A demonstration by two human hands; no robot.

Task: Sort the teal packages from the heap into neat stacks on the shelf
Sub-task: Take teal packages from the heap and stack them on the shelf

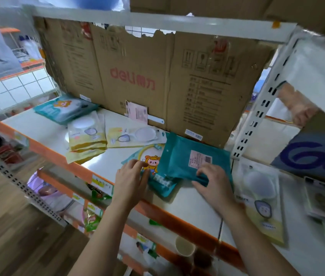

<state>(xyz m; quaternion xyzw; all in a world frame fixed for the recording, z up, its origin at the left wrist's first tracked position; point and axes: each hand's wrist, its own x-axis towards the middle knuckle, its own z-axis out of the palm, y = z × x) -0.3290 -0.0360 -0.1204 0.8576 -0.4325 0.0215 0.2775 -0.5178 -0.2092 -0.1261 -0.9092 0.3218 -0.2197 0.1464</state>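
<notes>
A small heap of teal packages lies at the right end of the white shelf (46,132). The top teal package (185,156) lies back side up with a pink label. Beneath it a teal package with a cartoon figure (151,162) sticks out to the left. My right hand (213,186) pinches the near edge of the top package. My left hand (131,180) rests with spread fingers on the left edge of the cartoon package. A stack of teal packages (66,109) sits at the far left of the shelf.
Yellow pouches (87,136) and a flat yellow pack (135,136) lie mid-shelf. A torn cardboard sheet (147,76) forms the back wall. A white upright post (257,108) bounds the right side, with more packs (261,202) beyond. Lower shelves with goods sit below the orange edge (157,214).
</notes>
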